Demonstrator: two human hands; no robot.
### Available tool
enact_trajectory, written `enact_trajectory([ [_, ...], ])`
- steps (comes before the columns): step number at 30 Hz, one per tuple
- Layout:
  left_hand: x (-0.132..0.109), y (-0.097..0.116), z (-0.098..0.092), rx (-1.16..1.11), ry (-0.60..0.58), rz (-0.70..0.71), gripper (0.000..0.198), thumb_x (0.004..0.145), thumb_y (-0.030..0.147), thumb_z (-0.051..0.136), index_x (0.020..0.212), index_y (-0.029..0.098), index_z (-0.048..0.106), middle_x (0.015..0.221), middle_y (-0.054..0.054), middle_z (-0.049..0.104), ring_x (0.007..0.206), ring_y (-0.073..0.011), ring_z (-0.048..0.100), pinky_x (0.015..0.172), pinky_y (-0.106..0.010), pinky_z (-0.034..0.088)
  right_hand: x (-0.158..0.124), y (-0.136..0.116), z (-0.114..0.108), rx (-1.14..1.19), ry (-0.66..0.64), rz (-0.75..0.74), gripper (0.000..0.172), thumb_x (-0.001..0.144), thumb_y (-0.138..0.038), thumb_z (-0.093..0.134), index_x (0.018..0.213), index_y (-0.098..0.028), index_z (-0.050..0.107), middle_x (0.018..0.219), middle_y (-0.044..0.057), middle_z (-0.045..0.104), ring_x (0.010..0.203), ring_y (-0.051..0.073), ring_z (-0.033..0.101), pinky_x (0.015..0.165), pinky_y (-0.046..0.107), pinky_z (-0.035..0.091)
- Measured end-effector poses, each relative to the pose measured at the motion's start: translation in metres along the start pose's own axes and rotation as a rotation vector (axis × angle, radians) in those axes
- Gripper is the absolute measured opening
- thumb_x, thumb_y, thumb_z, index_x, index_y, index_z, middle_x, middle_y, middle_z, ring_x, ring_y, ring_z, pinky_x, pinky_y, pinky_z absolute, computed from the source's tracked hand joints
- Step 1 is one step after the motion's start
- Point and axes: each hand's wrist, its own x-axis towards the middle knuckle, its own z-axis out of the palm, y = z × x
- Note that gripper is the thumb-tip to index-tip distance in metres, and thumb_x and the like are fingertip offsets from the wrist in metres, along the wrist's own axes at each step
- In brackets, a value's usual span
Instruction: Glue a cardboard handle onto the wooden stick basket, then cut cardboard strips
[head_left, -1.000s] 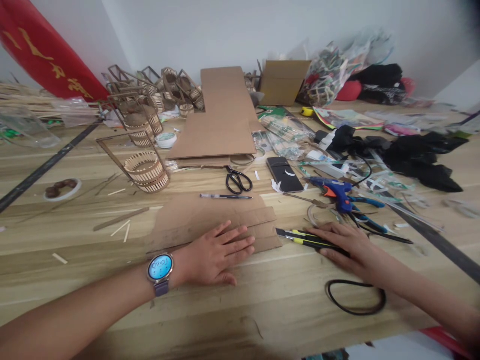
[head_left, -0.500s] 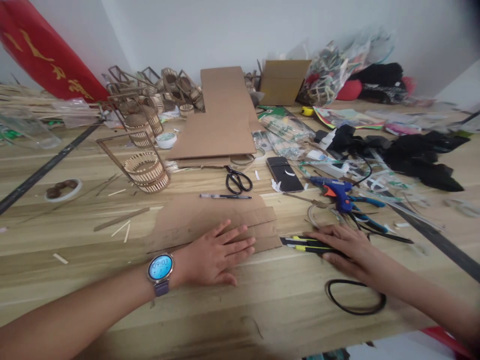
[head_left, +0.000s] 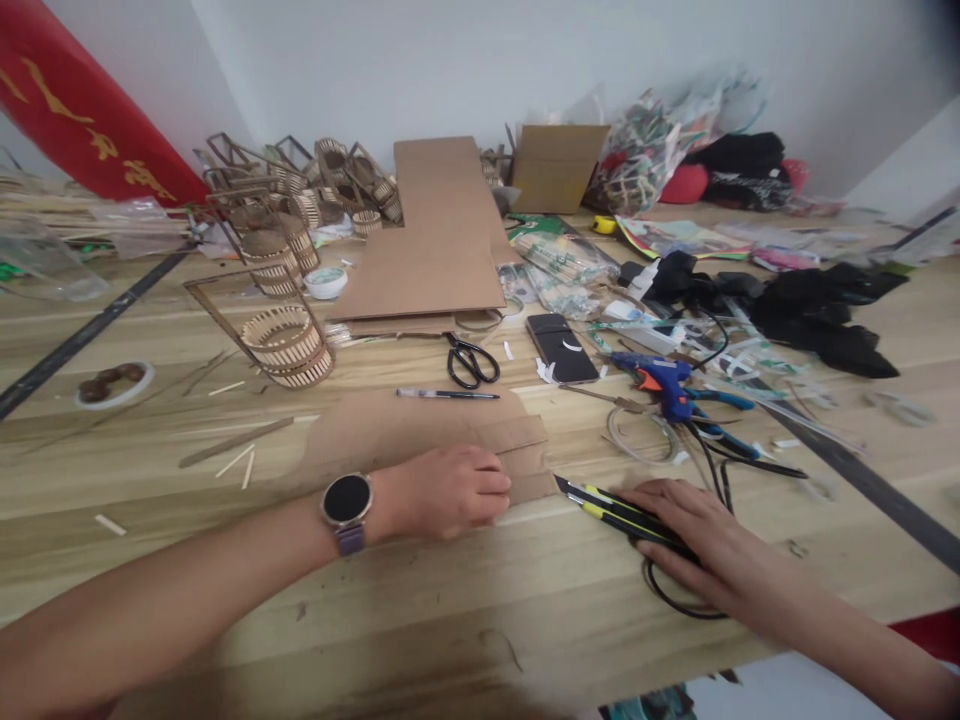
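Note:
My left hand (head_left: 450,493), with a watch on its wrist, lies over the near edge of a brown cardboard piece (head_left: 420,425). Its fingers are curled together at that edge, closed on the cardboard; the thumb is mostly hidden. A narrow strip (head_left: 531,487) along the near side shows past the knuckles. My right hand (head_left: 697,540) is closed around a black and yellow utility knife (head_left: 626,518) held low over the table. The knife's dark blade points left, close to the strip's right end. On the cardboard's far edge rests a pen (head_left: 448,395).
Beyond the pen lie scissors (head_left: 471,362) and a phone (head_left: 562,348). A blue glue gun (head_left: 664,380) and pliers (head_left: 724,420) sit to the right, with a black cord (head_left: 679,605) by my right hand. Small woven baskets (head_left: 287,345) stand left of a large cardboard sheet (head_left: 427,270).
My left hand has gone from flat with spread fingers to curled at the cardboard's edge. My right hand has tilted the knife, its blade now angled up-left by the strip's end.

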Motion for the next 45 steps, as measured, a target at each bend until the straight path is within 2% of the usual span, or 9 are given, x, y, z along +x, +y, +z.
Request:
enact_trajectory([
  [1, 0.007, -0.002, -0.001, 0.010, -0.029, 0.043, 0.030, 0.098, 0.023, 0.038, 0.095, 0.019, 0.068, 0.113, -0.006, 0.070, 0.107, -0.0211, 0.059, 0.096, -0.034, 0.047, 0.000, 0.000, 0.001, 0.001, 0.005, 0.002, 0.046, 0.093, -0.046, 0.046, 0.128, -0.021, 0.061, 0.120, 0.016, 0.065, 0.114, 0.032, 0.060, 0.096, 0.050, 0.050],
  [3, 0.019, -0.004, 0.001, 0.022, -0.014, 0.082, 0.032, 0.097, 0.017, 0.037, 0.089, 0.019, 0.068, 0.123, -0.005, 0.066, 0.111, -0.0204, 0.058, 0.095, -0.031, 0.048, -0.001, -0.001, 0.002, 0.003, 0.020, 0.004, 0.045, 0.092, -0.045, 0.047, 0.127, -0.021, 0.062, 0.119, 0.016, 0.065, 0.113, 0.032, 0.060, 0.096, 0.049, 0.050],
  [6, 0.025, -0.002, 0.011, -0.015, 0.070, 0.054, 0.036, 0.099, 0.013, 0.031, 0.108, 0.016, 0.065, 0.145, -0.003, 0.052, 0.133, -0.0179, 0.045, 0.111, -0.030, 0.039, -0.002, -0.003, 0.004, 0.005, 0.030, 0.001, 0.043, 0.092, -0.042, 0.047, 0.127, -0.023, 0.062, 0.118, 0.015, 0.065, 0.112, 0.031, 0.060, 0.094, 0.047, 0.051],
  [8, 0.024, -0.001, 0.018, -0.058, 0.086, 0.037, 0.039, 0.100, 0.012, 0.028, 0.125, 0.013, 0.058, 0.148, -0.005, 0.047, 0.139, -0.0161, 0.039, 0.116, -0.030, 0.034, -0.003, -0.004, 0.005, 0.003, 0.029, -0.009, 0.043, 0.093, -0.041, 0.047, 0.130, -0.024, 0.060, 0.118, 0.014, 0.065, 0.112, 0.030, 0.061, 0.094, 0.046, 0.052],
  [12, 0.023, 0.000, 0.026, -0.120, 0.087, 0.064, 0.040, 0.098, 0.011, 0.031, 0.130, 0.008, 0.056, 0.148, -0.011, 0.046, 0.140, -0.0175, 0.038, 0.119, -0.031, 0.030, -0.003, -0.008, 0.005, 0.011, 0.023, -0.025, 0.045, 0.093, -0.037, 0.045, 0.135, -0.024, 0.057, 0.114, 0.014, 0.064, 0.106, 0.027, 0.063, 0.090, 0.041, 0.054],
  [19, 0.024, 0.002, 0.025, -0.167, 0.076, -0.024, 0.041, 0.098, 0.011, 0.032, 0.134, 0.014, 0.052, 0.148, -0.007, 0.046, 0.140, -0.0165, 0.038, 0.117, -0.033, 0.032, -0.013, -0.009, 0.019, 0.065, 0.050, -0.004, 0.050, 0.095, -0.036, 0.046, 0.144, -0.028, 0.047, 0.115, 0.011, 0.061, 0.106, 0.023, 0.062, 0.091, 0.034, 0.054],
  [25, 0.025, 0.005, 0.019, -0.189, 0.057, -0.068, 0.039, 0.102, 0.017, 0.029, 0.135, 0.014, 0.050, 0.148, -0.007, 0.046, 0.140, -0.0138, 0.038, 0.117, -0.028, 0.030, -0.018, -0.011, 0.027, 0.060, 0.064, 0.031, 0.046, 0.094, -0.039, 0.047, 0.139, -0.027, 0.053, 0.114, 0.010, 0.061, 0.104, 0.023, 0.063, 0.089, 0.032, 0.054],
  [33, 0.025, 0.004, 0.020, -0.207, 0.029, -0.073, 0.042, 0.103, 0.017, 0.024, 0.137, 0.016, 0.048, 0.151, -0.004, 0.042, 0.142, -0.0122, 0.034, 0.119, -0.028, 0.026, -0.020, -0.028, 0.019, -0.004, 0.100, 0.023, 0.043, 0.093, -0.036, 0.048, 0.132, -0.025, 0.060, 0.104, 0.010, 0.065, 0.094, 0.022, 0.068, 0.082, 0.029, 0.058],
  [45, 0.023, 0.002, 0.024, -0.252, 0.024, -0.069, 0.047, 0.099, 0.012, 0.024, 0.145, 0.010, 0.037, 0.151, -0.010, 0.042, 0.142, -0.0148, 0.034, 0.119, -0.031, 0.026, -0.028, -0.044, 0.025, -0.064, 0.109, 0.053, 0.045, 0.094, -0.035, 0.049, 0.137, -0.023, 0.055, 0.103, 0.010, 0.064, 0.092, 0.021, 0.070, 0.083, 0.029, 0.058],
])
